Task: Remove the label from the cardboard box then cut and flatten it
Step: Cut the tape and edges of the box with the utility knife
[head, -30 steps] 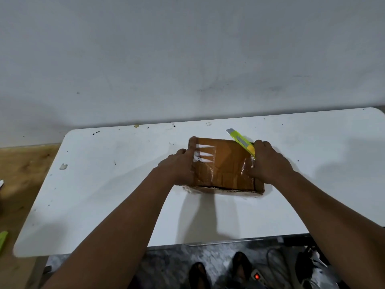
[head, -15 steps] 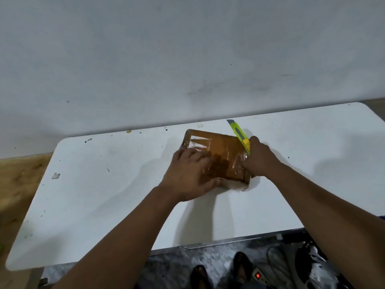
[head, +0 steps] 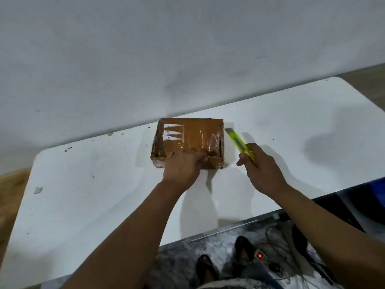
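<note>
A brown cardboard box (head: 189, 140), wrapped in glossy clear tape, is sitting at the centre of the frame on a white table (head: 83, 184), with torn white label remnants (head: 174, 132) clinging to its upper left corner. The left hand (head: 183, 166) is pressing down on its near edge, fingers curling over the cardboard. Just right of the box, the right hand (head: 260, 170) is gripping a yellow-green utility knife (head: 239, 143), its blade pointing toward the box's upper right corner, apart from it.
</note>
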The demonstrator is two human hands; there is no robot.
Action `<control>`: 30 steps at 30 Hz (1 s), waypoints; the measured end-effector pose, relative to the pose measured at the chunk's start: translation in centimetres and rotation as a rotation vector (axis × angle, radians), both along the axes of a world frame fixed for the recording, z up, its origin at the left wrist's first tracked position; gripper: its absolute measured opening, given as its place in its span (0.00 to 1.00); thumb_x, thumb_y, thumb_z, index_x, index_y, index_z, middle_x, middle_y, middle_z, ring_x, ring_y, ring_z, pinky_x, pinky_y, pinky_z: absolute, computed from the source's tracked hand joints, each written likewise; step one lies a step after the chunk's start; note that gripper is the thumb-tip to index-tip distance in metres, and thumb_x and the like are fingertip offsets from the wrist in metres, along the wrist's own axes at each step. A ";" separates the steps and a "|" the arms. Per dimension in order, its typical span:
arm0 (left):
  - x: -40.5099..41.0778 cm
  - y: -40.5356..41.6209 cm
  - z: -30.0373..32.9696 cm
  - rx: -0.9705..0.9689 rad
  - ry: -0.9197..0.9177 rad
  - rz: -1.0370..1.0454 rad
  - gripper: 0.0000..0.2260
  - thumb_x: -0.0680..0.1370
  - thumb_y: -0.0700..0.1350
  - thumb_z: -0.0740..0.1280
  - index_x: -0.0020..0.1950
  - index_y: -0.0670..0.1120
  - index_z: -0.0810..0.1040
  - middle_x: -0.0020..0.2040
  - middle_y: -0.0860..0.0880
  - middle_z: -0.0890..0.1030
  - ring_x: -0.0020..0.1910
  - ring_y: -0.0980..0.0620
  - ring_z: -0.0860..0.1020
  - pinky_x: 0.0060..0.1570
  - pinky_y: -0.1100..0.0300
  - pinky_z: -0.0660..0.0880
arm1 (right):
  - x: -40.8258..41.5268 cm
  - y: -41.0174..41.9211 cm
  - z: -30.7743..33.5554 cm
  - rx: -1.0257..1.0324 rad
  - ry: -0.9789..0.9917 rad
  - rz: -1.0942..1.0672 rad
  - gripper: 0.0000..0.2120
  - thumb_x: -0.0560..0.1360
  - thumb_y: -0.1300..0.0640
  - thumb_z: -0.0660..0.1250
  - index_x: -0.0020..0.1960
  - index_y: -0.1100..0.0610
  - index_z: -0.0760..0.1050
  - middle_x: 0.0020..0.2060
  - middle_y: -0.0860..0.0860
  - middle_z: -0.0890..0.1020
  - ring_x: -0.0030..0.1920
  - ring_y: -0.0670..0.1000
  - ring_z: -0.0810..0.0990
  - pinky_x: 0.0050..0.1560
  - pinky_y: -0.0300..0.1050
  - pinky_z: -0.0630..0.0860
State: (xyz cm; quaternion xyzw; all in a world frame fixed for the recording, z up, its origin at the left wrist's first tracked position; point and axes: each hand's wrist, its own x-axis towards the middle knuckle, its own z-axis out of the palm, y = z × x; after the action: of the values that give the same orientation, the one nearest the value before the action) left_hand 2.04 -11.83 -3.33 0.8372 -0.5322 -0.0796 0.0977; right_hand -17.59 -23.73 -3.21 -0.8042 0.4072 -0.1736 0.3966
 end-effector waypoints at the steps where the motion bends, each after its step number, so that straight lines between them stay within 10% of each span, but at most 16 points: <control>1: -0.1 -0.1 0.0 -0.004 0.001 0.012 0.13 0.84 0.54 0.57 0.61 0.59 0.80 0.56 0.54 0.84 0.55 0.47 0.79 0.52 0.52 0.70 | -0.8 0.7 -0.3 0.005 -0.003 0.001 0.06 0.81 0.50 0.59 0.57 0.48 0.70 0.41 0.41 0.84 0.32 0.49 0.79 0.40 0.54 0.79; 30: -0.2 -0.1 0.3 -0.072 0.110 -0.014 0.12 0.82 0.48 0.63 0.60 0.58 0.82 0.58 0.54 0.84 0.58 0.45 0.78 0.55 0.45 0.76 | -0.8 6.2 -2.8 -0.198 0.592 0.114 0.23 0.79 0.62 0.53 0.74 0.56 0.58 0.48 0.54 0.78 0.45 0.58 0.80 0.43 0.50 0.73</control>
State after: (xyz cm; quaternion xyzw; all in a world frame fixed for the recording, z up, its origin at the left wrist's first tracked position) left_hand 1.85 -11.88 -3.03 0.8237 -0.5344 -0.1071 0.1564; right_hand -18.44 -17.56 -5.96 -0.8761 0.4402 0.0518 0.1896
